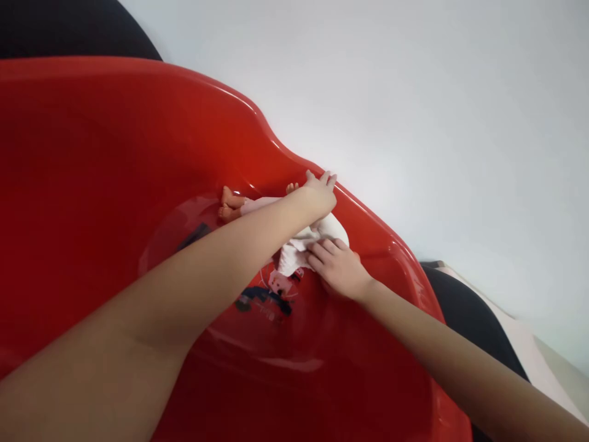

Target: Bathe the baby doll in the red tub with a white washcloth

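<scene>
A baby doll [260,204] in pale pink clothing lies in a red plastic tub [138,135], its bare feet toward the left. White fabric [334,228] surrounds its head end, and a loose flap of white cloth [291,256] hangs down at its side. Stretched across the doll, my left hand [322,191] is open, fingers spread toward the tub's rim. The fingers of my right hand [338,268] are closed on the white cloth near the doll's head. The left forearm covers much of the doll's body, and its face is hidden.
Printed cartoon pictures [271,291] mark the tub's floor below the doll. The tub's raised wall curves past both hands. Behind it stands a pale wall [414,123]. Dark rounded shapes [469,313] show beyond the tub at the right and upper left.
</scene>
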Tool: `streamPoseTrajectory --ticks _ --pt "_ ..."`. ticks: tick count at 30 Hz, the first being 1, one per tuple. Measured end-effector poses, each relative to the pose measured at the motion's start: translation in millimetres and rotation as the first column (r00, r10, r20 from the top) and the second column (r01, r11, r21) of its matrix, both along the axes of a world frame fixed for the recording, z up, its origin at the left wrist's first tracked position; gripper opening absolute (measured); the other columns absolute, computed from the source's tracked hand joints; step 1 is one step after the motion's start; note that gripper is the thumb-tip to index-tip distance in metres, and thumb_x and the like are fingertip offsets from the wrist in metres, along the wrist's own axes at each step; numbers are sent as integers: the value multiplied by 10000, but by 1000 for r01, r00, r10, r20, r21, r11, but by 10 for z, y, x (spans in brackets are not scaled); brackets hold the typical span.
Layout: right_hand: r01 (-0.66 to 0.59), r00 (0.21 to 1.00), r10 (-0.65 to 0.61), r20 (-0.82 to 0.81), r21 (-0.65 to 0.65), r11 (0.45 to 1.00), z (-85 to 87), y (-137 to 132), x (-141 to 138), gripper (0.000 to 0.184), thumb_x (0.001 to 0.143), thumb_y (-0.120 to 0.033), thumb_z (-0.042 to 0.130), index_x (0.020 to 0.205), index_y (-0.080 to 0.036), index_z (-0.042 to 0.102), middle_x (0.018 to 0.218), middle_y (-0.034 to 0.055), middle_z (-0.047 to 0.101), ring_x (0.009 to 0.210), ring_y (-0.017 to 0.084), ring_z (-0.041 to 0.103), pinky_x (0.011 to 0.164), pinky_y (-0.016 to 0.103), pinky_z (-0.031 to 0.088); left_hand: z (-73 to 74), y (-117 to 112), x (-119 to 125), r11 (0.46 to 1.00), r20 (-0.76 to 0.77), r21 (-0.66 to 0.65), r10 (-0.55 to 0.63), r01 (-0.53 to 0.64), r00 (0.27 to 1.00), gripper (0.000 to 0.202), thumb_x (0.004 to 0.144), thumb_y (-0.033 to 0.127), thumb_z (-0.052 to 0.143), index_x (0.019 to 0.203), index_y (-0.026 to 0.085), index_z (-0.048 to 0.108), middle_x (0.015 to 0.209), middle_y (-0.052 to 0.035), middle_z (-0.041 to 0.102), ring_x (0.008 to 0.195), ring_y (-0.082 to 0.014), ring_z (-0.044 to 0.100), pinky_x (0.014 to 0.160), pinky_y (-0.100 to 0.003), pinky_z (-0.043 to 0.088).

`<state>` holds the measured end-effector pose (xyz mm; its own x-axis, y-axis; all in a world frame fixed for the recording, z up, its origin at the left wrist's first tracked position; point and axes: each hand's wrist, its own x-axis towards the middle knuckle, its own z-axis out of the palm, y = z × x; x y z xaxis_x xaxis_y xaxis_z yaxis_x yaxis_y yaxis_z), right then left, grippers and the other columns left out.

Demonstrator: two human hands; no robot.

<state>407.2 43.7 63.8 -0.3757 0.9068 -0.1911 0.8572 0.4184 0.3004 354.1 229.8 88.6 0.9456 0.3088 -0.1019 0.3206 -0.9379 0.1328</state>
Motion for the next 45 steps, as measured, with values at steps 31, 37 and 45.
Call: streamPoseTrajectory --ticks 31,37,45 --pt "-274 958 261 119 105 956 -96 -656 365 304 1029 -95 454 1038 -146 754 1057 113 735 1036 250 589 904 411 444 -200 88 136 1000 121 -12 -20 21 992 827 628 614 893 1356 282 689 1751 -13 61 1560 -509 -39 1208 -752 63" --pt "-79 988 57 145 151 985 124 -753 446 325 1022 -94 442 1176 -99 728 1233 160 702 1114 279 571 794 394 452 -89 33 46 1000 91 -24 -7 9 996 802 531 458 983 1266 247 743 1749 -45 80 1559 -510 -8 1206 -750 100" --pt "43 998 -38 54 -98 994 -386 -899 54 212 978 -126 577 1082 -100 759 1098 122 726 983 257 641 900 406 553 105 -37 -99 1000 -15 -9 5 -5 1000 814 520 415 984 1287 299 736 1748 8 56 1566 -502 -26 1218 -728 164"
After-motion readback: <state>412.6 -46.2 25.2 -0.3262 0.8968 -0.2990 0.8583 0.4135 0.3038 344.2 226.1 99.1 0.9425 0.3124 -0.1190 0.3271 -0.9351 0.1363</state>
